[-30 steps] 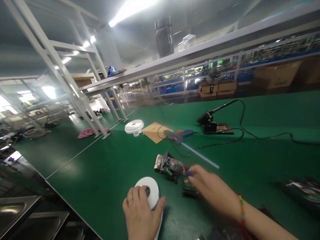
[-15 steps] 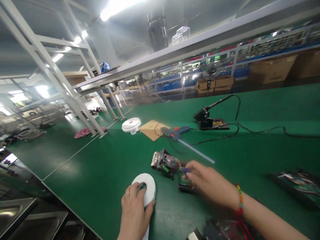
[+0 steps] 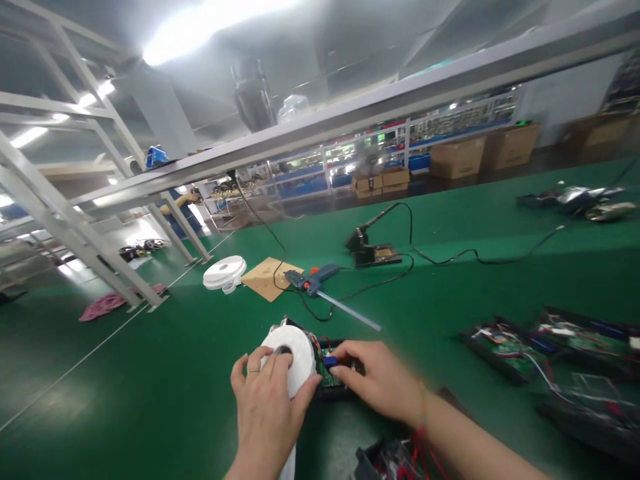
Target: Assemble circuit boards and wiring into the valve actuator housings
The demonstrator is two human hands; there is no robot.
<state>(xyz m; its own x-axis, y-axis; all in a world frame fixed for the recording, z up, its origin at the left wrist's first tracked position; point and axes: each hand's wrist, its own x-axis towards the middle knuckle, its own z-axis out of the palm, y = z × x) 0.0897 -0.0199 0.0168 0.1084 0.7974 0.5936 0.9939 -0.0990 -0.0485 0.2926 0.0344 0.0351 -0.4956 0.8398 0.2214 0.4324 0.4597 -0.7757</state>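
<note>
One left hand (image 3: pixel 270 397): gripping the white roll (image 3: pixel 299 350)!
Right hand (image 3: pixel 367 377): pinching a blue piece (image 3: pixel 329 361) at the circuit board (image 3: pixel 326 380)!
Glue gun (image 3: pixel 314 283): lying on the counter (image 3: pixel 190 380).

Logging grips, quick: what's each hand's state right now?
Left hand: closed, holding the white roll.
Right hand: closed, pinching the small blue part.

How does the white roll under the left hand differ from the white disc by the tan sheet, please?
The left hand grips the white roll, while the white disc lies untouched on the table. The white roll trails a strip; the white disc shows none. Both are white and round.
</note>
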